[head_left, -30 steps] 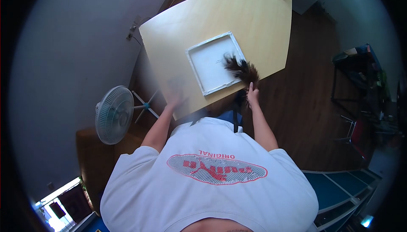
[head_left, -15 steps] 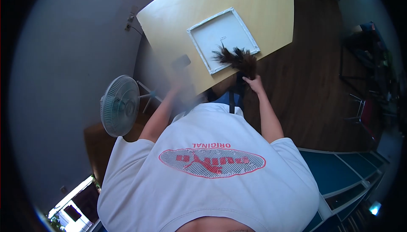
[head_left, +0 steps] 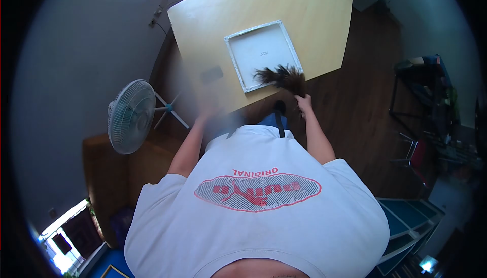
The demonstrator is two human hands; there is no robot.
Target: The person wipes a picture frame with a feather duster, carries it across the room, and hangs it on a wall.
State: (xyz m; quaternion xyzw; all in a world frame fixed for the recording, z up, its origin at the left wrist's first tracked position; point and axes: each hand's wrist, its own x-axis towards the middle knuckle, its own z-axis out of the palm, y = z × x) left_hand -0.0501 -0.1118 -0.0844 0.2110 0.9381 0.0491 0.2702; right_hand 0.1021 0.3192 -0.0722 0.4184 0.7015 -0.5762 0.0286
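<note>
My left hand [head_left: 208, 106] blurs at the table's [head_left: 314, 24] near-left corner; I can't tell its grip. My shirt [head_left: 258, 237] reads "ORIGINAL". The white frame [head_left: 234, 59], its print too small, sits by the near edge, tabletop stretching beyond. The feather duster [head_left: 286, 79], gripped in my closed right hand [head_left: 304, 104], overlaps its near-right corner.

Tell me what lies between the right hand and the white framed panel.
The dark feather duster: the right hand grips it, and its feathers overlap the near right part of the white framed panel, in the head view.
</note>
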